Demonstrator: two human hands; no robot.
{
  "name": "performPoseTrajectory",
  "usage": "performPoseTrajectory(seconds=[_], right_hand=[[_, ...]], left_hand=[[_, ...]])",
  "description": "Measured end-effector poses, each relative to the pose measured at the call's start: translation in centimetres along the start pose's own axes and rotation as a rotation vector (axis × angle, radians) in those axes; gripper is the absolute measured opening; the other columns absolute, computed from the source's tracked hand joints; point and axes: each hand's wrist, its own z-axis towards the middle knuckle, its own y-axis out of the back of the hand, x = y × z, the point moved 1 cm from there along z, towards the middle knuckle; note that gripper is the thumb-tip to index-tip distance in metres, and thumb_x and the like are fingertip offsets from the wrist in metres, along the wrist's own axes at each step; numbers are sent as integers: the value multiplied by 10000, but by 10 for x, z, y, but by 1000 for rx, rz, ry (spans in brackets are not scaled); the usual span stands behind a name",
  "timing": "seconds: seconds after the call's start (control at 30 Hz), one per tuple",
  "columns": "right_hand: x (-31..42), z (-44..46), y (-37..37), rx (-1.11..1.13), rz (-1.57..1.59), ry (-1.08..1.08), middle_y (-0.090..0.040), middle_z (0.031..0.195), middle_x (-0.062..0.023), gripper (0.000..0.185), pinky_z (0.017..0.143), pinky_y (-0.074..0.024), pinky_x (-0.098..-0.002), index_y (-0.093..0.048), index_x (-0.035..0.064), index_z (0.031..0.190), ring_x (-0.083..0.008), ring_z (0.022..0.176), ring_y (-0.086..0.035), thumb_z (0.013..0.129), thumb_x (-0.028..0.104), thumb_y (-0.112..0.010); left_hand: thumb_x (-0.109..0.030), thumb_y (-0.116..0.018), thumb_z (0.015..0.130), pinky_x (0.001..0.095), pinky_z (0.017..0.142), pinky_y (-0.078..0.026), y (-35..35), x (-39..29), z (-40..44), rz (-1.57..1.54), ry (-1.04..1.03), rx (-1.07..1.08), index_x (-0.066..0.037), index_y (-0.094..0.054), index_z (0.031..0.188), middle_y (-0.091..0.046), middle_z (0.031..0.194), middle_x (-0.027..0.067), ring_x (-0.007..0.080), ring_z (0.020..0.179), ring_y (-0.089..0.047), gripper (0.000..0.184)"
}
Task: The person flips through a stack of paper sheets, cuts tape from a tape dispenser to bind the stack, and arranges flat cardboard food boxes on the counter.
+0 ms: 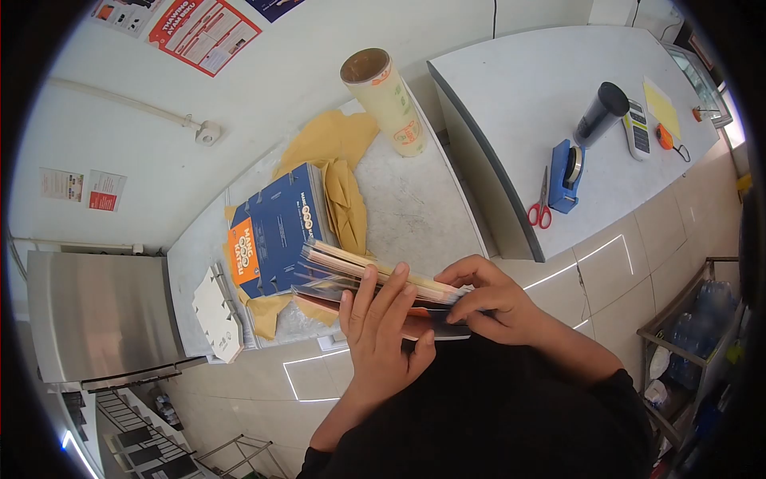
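White tabletop (pixel 415 199), handheld layered sheets (pixel 425 287) (cardboard, perhaps)

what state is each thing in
Sheaf of sheets, held between left hand and right hand, edges splayed
Blue printed cartons, stacked flat
Brown wrapping paper, crumpled, opened out
White cardboard piece, flat
Cream printed cylinder, standing on end
Tape dispenser, loaded
Scissors, closed
Tumbler, upright, lid on
Calculator, screen unreadable

Red wall poster (pixel 203 34) — "THAWING AYAM BEKU"; blue carton stack (pixel 278 209) — "MANG" and "KATSU".
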Motion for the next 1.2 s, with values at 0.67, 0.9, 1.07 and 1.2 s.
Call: performPoseTrajectory(seconds=[0.67, 0.9, 1.07, 1.2], right_hand=[[0, 2, 1, 23, 13, -21, -563, 1434, -138, 241, 1081, -489, -444, -780, 126, 1068, -310, 1354, -553, 859, 127, -901], [4, 3, 0, 15, 31, -33, -560, 1429, -139, 215, 1087, -491, -439, -787, 122, 1060, -305, 1355, -553, 871, 100, -886], [3, 2, -1, 6, 31, -35, -558, 1425, -139, 187, 1084, -494, -438, -785, 115, 1060, -302, 1350, -554, 892, 63, -850], [3, 3, -2, -13, 38, -28, -555, 1418, -138, 176, 1074, -496, -441, -785, 111, 1062, -299, 1347, -555, 911, 23, -811]], left_hand=[[-331, -642, 1003, 616, 1276, -126, 1, 0, 2, 5, 3, 6, -55, -477, 1504, -552, 1588, 197, 465, 1563, -369, 595], [-316, -650, 992, 618, 1276, -125, 1, 0, 2, 2, 5, 0, -56, -479, 1500, -552, 1590, 194, 461, 1565, -367, 596], [-312, -651, 986, 621, 1276, -124, 0, 1, 1, 2, 2, 3, -50, -479, 1497, -550, 1591, 195, 460, 1569, -358, 599], [-311, -650, 984, 620, 1275, -129, 1, 1, 1, -1, 0, 9, -47, -480, 1495, -549, 1591, 195, 461, 1568, -358, 599]])
